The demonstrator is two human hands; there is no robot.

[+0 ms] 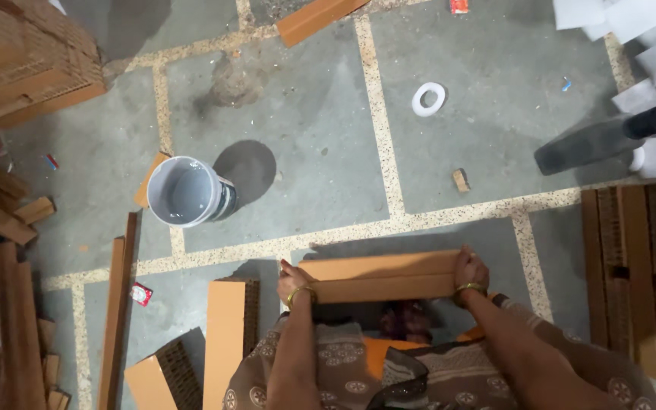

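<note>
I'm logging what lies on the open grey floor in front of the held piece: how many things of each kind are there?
White bucket: 1
White ring: 1
Small wood block: 1
Long black object at the right: 1
Total: 4
The left hand and right hand each grip an end of the cardboard piece, not counted here.

Dim, even light; soft shadows, sharp focus.

Small workshop or packing floor: grey stone floor with speckled joint lines, stacked brown honeycomb cardboard slabs, orange cardboard strips and offcuts, grey plastic bucket, white tape ring.
</note>
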